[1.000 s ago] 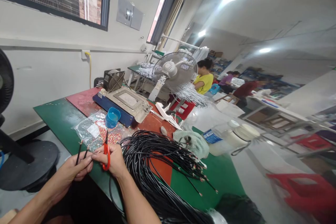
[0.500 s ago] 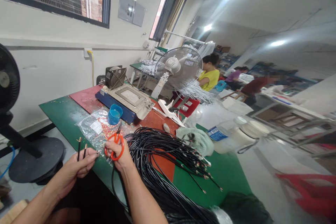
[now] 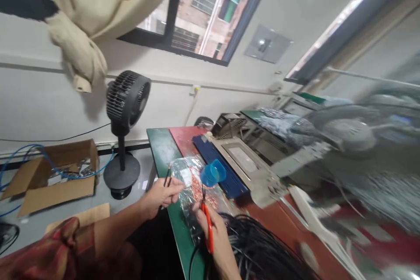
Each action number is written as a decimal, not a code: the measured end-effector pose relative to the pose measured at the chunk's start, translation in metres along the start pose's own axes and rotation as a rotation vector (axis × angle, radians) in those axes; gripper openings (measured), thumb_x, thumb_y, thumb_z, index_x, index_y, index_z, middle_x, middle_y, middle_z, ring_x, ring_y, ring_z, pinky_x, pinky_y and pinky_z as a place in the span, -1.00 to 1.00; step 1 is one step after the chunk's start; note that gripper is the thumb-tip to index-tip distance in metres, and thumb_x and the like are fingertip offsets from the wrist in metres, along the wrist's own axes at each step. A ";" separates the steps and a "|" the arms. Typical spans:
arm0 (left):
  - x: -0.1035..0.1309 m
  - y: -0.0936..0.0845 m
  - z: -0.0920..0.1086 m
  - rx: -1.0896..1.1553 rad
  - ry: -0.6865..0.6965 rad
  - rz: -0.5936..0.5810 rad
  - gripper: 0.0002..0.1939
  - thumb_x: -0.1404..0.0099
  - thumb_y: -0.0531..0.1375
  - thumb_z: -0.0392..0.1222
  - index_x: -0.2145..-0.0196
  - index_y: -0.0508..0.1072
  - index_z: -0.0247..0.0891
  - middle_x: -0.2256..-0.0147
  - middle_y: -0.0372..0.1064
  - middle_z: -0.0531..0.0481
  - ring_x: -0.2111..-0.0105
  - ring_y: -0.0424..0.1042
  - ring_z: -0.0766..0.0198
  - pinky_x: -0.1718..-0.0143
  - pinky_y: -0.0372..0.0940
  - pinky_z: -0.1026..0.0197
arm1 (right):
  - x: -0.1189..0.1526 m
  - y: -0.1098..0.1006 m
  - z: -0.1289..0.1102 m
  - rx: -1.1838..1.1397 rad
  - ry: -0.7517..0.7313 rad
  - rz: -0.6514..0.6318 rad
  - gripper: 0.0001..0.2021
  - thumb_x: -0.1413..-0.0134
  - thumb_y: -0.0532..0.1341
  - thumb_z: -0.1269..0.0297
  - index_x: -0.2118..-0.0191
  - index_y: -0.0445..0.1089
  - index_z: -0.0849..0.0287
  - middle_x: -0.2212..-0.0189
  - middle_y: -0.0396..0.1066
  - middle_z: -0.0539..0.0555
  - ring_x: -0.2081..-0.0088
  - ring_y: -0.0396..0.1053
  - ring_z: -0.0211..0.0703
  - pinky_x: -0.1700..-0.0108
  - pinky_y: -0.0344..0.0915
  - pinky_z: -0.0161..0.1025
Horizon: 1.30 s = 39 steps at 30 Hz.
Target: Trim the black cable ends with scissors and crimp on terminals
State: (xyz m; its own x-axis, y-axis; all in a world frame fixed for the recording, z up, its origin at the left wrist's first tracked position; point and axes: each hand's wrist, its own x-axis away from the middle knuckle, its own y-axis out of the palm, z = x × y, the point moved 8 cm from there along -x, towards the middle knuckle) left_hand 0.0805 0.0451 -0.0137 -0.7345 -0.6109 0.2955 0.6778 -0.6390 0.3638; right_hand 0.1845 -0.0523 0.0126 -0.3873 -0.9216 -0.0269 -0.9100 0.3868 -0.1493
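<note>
My left hand (image 3: 163,197) is closed, pinching black cables (image 3: 167,178) whose cut ends point up past the fingers. In my right hand (image 3: 218,232) are orange-red handled scissors (image 3: 207,218), seen nearly edge-on, with the dark blades pointing up and away from me. Whether the blades are parted I cannot tell. Just beyond their tips stands a blue cup (image 3: 210,174). Under and around it lies a clear plastic bag (image 3: 179,169) strewn with small reddish scraps (image 3: 197,187). A blurred bundle of black cables (image 3: 259,245) lies beside my right wrist.
A blue-and-beige machine (image 3: 234,155) with a small square fan stands behind the cup. The green table edge (image 3: 179,232) runs between my arms. On the floor at left are a black pedestal fan (image 3: 126,103) and an open cardboard box (image 3: 62,155). A white fan (image 3: 348,135) stands right.
The view has swung left, so the table and both hands appear farther right. The scissors have turned from face-on to nearly edge-on. Both hands keep their hold.
</note>
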 end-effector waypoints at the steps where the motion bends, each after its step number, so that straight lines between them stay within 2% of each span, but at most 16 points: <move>1: 0.000 -0.002 0.000 -0.008 0.013 0.018 -0.61 -0.04 0.25 0.02 0.29 0.33 -0.33 0.68 0.18 0.20 0.76 -0.15 0.59 0.71 -0.34 0.39 | 0.000 0.002 0.004 0.071 0.018 -0.029 -0.71 0.02 0.18 0.02 0.41 0.38 0.17 0.47 0.32 0.00 0.38 0.24 -0.15 0.31 0.17 -0.31; 6: 0.001 -0.003 0.000 -0.063 0.045 0.063 -0.64 -0.05 0.24 0.02 0.32 0.37 -0.33 0.71 0.18 0.21 0.76 -0.12 0.56 0.71 -0.26 0.39 | 0.004 0.012 0.022 0.303 0.058 -0.109 -0.67 0.04 0.18 -0.03 0.49 0.34 0.17 0.54 0.27 -0.04 0.46 0.21 -0.19 0.38 0.16 -0.32; 13: -0.002 -0.003 0.009 -0.217 0.195 0.107 -0.72 0.00 0.26 -0.07 0.42 0.47 -0.38 0.71 0.17 0.17 0.66 0.13 0.46 0.59 -0.02 0.38 | 0.006 0.012 0.025 0.294 0.062 -0.028 -0.60 0.05 0.16 -0.10 0.54 0.34 0.19 0.61 0.17 -0.07 0.51 0.11 -0.24 0.45 0.05 -0.33; 24: -0.006 -0.007 0.007 -0.381 0.245 0.160 -0.78 -0.02 0.22 -0.18 0.40 0.50 -0.41 0.69 0.07 0.20 0.65 0.05 0.48 0.61 -0.08 0.37 | 0.006 0.012 0.035 0.260 0.075 0.026 -0.57 0.11 0.18 -0.13 0.62 0.26 0.17 0.68 0.08 -0.09 0.58 0.01 -0.28 0.54 -0.04 -0.35; 27: -0.006 -0.006 0.007 -0.398 0.237 0.167 -0.78 -0.02 0.21 -0.20 0.40 0.49 -0.42 0.68 0.07 0.20 0.64 0.03 0.48 0.61 -0.09 0.37 | 0.004 0.010 0.037 0.314 0.078 0.004 -0.58 0.09 0.17 -0.12 0.63 0.23 0.16 0.68 0.07 -0.09 0.57 0.03 -0.27 0.55 -0.03 -0.35; 30: -0.006 -0.005 0.008 -0.399 0.236 0.169 -0.78 -0.02 0.21 -0.19 0.41 0.49 -0.41 0.69 0.07 0.19 0.64 0.05 0.46 0.61 -0.08 0.37 | 0.004 0.011 0.037 0.391 0.081 -0.053 -0.59 0.07 0.16 -0.10 0.62 0.24 0.17 0.67 0.11 -0.07 0.55 0.08 -0.25 0.52 0.01 -0.35; 35: -0.006 -0.002 0.010 -0.359 0.238 0.167 -0.77 -0.02 0.20 -0.16 0.41 0.48 -0.41 0.69 0.08 0.20 0.65 0.07 0.45 0.60 -0.05 0.36 | 0.004 0.006 0.028 0.428 0.034 0.037 -0.58 0.04 0.13 -0.12 0.60 0.26 0.16 0.67 0.18 -0.06 0.55 0.14 -0.22 0.53 0.06 -0.35; 39: -0.007 -0.003 0.010 -0.374 0.238 0.173 -0.77 -0.02 0.21 -0.17 0.40 0.47 -0.41 0.69 0.08 0.20 0.65 0.07 0.46 0.61 -0.05 0.37 | 0.004 0.011 0.027 0.438 0.033 -0.015 -0.61 0.02 0.12 -0.10 0.53 0.32 0.17 0.60 0.29 -0.03 0.49 0.23 -0.17 0.44 0.15 -0.34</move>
State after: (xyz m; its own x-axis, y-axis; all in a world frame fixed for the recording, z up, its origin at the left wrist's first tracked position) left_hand 0.0835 0.0559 -0.0085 -0.6110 -0.7856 0.0974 0.7873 -0.6159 -0.0285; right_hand 0.1770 -0.0528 -0.0160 -0.3853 -0.9227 0.0094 -0.7701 0.3159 -0.5543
